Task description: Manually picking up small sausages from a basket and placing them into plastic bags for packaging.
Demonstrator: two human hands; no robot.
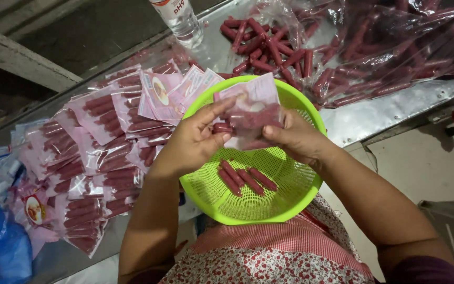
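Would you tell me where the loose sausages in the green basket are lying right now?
In the head view, four loose sausages lie side by side on the floor of the green basket, just below the left hand and the pouch both hands hold.

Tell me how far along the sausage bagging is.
Done: a heap of filled pouches lies on the metal table to the left. In hand: both the left hand and right hand hold a pink pouch part-filled with sausages, over the green basket. Left: four loose sausages in the basket, plus many more in the clear bags behind.
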